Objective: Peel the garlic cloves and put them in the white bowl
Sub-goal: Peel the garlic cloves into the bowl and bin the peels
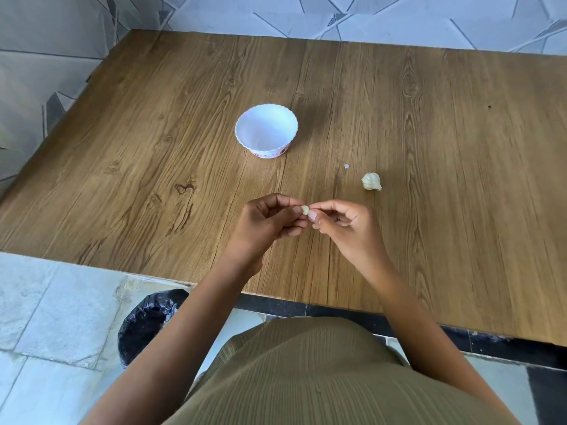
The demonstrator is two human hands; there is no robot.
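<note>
Both hands — left hand (266, 221), right hand (346, 224) — pinch one garlic clove (305, 209) between curled fingertips above the table (445, 167). The white bowl (266, 130) stands beyond; the garlic bulb (371, 181) lies to the right.

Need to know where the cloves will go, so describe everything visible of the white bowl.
The white bowl looks like plastic: round, scalloped rim, pink patterned band at its base. It stands upright on the wooden table, apart from the garlic bulb to its right. No clove shows inside. Only the table touches it.
</note>
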